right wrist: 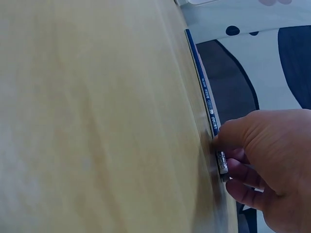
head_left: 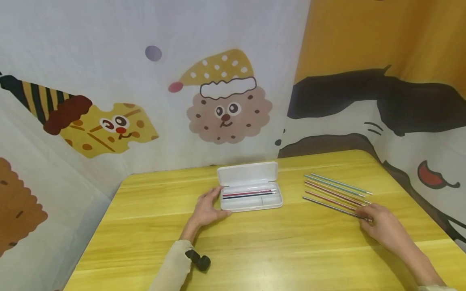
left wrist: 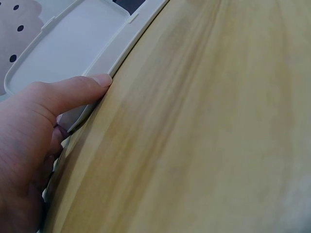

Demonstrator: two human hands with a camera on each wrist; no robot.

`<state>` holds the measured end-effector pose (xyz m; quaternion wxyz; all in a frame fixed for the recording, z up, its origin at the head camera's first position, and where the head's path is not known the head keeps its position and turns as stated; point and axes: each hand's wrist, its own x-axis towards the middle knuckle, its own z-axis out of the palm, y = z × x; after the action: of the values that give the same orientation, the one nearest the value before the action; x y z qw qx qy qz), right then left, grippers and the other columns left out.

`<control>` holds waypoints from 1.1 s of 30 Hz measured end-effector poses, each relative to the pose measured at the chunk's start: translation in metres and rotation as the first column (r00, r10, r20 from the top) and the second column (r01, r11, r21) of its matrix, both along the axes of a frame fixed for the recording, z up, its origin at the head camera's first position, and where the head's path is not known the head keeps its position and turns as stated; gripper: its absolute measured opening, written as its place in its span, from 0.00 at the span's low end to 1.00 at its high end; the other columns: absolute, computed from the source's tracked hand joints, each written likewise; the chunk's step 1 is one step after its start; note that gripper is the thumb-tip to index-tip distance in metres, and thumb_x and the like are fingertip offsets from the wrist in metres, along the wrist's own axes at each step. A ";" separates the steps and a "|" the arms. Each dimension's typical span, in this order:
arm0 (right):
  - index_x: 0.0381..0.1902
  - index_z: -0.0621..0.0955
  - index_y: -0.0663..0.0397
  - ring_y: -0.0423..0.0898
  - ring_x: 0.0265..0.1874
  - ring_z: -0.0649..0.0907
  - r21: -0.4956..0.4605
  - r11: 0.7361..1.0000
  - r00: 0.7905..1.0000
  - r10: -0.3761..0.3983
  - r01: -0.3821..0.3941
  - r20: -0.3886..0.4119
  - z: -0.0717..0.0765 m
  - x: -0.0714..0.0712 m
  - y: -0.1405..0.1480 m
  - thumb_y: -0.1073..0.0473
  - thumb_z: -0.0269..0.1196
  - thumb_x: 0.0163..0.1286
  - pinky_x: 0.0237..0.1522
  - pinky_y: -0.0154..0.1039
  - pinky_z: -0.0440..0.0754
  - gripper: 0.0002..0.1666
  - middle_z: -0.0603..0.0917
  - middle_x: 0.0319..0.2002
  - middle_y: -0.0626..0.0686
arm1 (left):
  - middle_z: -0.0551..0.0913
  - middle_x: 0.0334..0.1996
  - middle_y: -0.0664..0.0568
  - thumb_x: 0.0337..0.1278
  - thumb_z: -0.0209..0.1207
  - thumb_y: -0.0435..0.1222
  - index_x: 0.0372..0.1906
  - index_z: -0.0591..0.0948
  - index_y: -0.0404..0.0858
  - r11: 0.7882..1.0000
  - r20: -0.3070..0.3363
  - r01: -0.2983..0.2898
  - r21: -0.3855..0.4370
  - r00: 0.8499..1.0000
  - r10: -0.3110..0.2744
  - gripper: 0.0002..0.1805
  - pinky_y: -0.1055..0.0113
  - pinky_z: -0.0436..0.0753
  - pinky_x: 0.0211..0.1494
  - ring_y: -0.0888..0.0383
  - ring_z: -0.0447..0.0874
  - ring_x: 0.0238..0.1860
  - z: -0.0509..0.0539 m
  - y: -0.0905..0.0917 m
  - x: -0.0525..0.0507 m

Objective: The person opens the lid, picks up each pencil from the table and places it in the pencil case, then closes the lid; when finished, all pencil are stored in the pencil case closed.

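Note:
A white pencil case [head_left: 238,209] lies on the table with its lid [head_left: 247,173] raised at the back. Inside its long compartment rest a red pencil [head_left: 247,193] and a dark one. My left hand [head_left: 206,210] grips the case's left front corner, thumb [left wrist: 87,91] on the front wall and fingers round the left side. To the right, several pencils lie side by side, including teal [head_left: 338,183] and red [head_left: 325,199] ones. My right hand [head_left: 386,228] pinches the eraser end of the nearest, a dark blue pencil [right wrist: 202,87], which lies along the tabletop.
The yellow wood-grain table [head_left: 276,250] meets a cartoon-printed cloth [head_left: 164,133] behind it. A black strap with a small device [head_left: 198,260] sits on my left sleeve. Bare tabletop separates the case from the loose pencils.

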<state>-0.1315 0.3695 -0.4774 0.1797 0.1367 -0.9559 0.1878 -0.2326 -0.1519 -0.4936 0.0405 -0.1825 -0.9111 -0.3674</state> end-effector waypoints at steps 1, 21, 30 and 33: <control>0.37 0.86 0.59 0.55 0.32 0.83 0.007 1.000 1.000 0.000 0.000 -0.002 0.000 0.000 0.000 0.72 0.73 0.49 0.28 0.48 0.81 0.15 0.82 0.34 0.52 | 0.70 0.70 0.45 0.37 0.78 0.48 0.71 0.72 0.47 1.000 -0.001 0.001 -0.001 1.000 -0.001 0.49 0.38 0.57 0.72 0.36 0.61 0.71 0.000 0.000 0.000; 0.34 0.85 0.57 0.45 0.28 0.79 0.067 0.997 0.999 0.035 -0.036 0.027 0.001 -0.004 -0.002 0.74 0.73 0.48 0.26 0.44 0.79 0.15 0.80 0.30 0.45 | 0.68 0.72 0.47 0.37 0.77 0.50 0.73 0.70 0.49 1.000 0.046 -0.013 -0.023 0.999 0.014 0.50 0.37 0.57 0.71 0.36 0.57 0.72 -0.002 -0.001 -0.002; 0.33 0.85 0.54 0.39 0.28 0.76 0.069 0.996 0.998 0.062 -0.060 -0.024 0.000 -0.004 -0.002 0.77 0.73 0.46 0.25 0.40 0.78 0.18 0.79 0.30 0.43 | 0.69 0.71 0.46 0.37 0.77 0.50 0.72 0.71 0.48 1.000 0.019 -0.010 -0.013 1.000 0.010 0.49 0.36 0.58 0.70 0.35 0.59 0.71 -0.001 0.000 -0.001; 0.34 0.85 0.55 0.41 0.28 0.78 0.068 0.996 0.998 0.064 -0.062 -0.022 0.000 -0.004 -0.002 0.77 0.73 0.47 0.26 0.41 0.79 0.18 0.80 0.31 0.44 | 0.69 0.71 0.46 0.37 0.77 0.50 0.72 0.71 0.48 1.000 0.019 -0.009 -0.010 1.000 0.009 0.50 0.36 0.58 0.70 0.35 0.59 0.71 0.000 0.000 0.000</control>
<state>-0.1357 0.3679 -0.4773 0.1804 0.1751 -0.9546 0.1596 -0.2327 -0.1518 -0.4934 0.0326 -0.1750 -0.9141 -0.3643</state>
